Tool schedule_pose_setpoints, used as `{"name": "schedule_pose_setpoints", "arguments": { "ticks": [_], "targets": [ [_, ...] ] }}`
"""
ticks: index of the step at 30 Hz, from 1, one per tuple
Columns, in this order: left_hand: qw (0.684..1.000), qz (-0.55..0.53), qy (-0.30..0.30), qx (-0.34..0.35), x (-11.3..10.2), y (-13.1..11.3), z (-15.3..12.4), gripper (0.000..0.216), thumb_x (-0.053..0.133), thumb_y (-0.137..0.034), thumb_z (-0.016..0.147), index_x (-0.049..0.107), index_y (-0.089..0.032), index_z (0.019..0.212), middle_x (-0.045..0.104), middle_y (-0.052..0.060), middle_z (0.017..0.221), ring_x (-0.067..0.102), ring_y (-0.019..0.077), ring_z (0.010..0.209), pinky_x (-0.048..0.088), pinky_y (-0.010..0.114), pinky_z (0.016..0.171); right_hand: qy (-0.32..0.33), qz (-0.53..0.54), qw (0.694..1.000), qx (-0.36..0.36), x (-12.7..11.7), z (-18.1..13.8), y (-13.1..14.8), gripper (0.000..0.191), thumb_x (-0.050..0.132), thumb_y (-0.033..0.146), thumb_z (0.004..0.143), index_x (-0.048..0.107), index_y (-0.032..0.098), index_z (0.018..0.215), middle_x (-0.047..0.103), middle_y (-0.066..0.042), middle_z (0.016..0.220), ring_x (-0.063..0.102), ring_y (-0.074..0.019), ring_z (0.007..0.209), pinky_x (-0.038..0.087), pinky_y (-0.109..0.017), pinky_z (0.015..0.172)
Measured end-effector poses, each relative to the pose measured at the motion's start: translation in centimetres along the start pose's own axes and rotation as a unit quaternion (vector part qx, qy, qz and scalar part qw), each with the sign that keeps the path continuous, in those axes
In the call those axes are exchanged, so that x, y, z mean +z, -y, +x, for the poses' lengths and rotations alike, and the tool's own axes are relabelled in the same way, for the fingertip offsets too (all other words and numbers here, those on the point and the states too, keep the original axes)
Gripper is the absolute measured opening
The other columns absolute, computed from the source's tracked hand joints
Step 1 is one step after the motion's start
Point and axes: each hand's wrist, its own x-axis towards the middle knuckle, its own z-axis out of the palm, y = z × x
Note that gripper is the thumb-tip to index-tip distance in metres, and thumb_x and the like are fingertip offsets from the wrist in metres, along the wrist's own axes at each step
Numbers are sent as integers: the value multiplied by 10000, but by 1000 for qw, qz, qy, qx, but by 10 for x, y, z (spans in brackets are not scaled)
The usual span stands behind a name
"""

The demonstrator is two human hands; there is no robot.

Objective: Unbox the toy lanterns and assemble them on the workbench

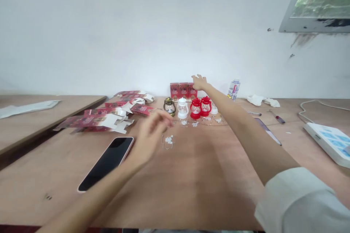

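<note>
My right hand (200, 82) reaches to the back of the table, fingers spread at the top of the rightmost of three upright red boxes (183, 91). Whether it touches that box I cannot tell. My left hand (153, 133) hovers over the table, slightly blurred, its fingers loosely bent and apart with nothing visible in them. In front of the boxes stand small lanterns: a bronze-coloured one (169, 106), a white one (182, 108), two red ones, the nearer red lantern (195, 109) foremost, and another white lantern (214, 108) partly hidden by my right arm.
Flattened red cartons (95, 119) lie at the left. A black-screened phone (108, 162) is beside my left forearm. Wire handles and small white pieces (168, 140) lie mid-table. To the right are a bottle (234, 89), crumpled tissue (255, 99), a screwdriver (278, 118) and a white device (329, 142).
</note>
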Motion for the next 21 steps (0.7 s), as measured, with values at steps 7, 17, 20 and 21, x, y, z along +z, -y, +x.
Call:
{"name": "schedule_pose_setpoints", "arguments": {
  "ticks": [7,17,20,21],
  "targets": [
    [930,213,277,113,66,45,-9,459,364,-347,927,386,-163,1348,371,93,1457,312,223,1356,223,428,1130,55,-25,997,40,28,8,-5,742,535,303,765,218,168,1422,268,-167,1484,248,-354,1355,247,-550,1050],
    [921,231,292,116,76,54,-9,557,351,-424,920,307,-169,1413,241,82,1511,183,221,1410,111,460,1160,-96,-77,992,-4,0,-10,-3,627,702,350,670,480,47,1172,459,-248,1271,391,-371,1191,307,-496,991],
    [952,144,262,59,77,57,-6,538,437,-425,882,384,-186,1361,353,82,1468,273,223,1380,153,455,1156,-233,30,972,13,-23,-38,-12,596,589,409,784,425,39,1221,490,-240,1207,451,-342,1125,371,-484,942],
    [965,93,242,29,77,58,-4,530,467,-429,866,409,-194,1337,399,87,1440,321,228,1357,190,451,1146,-282,83,956,20,-29,-52,-15,601,535,447,822,394,59,1258,481,-229,1217,457,-334,1125,386,-488,932]
  ]
}}
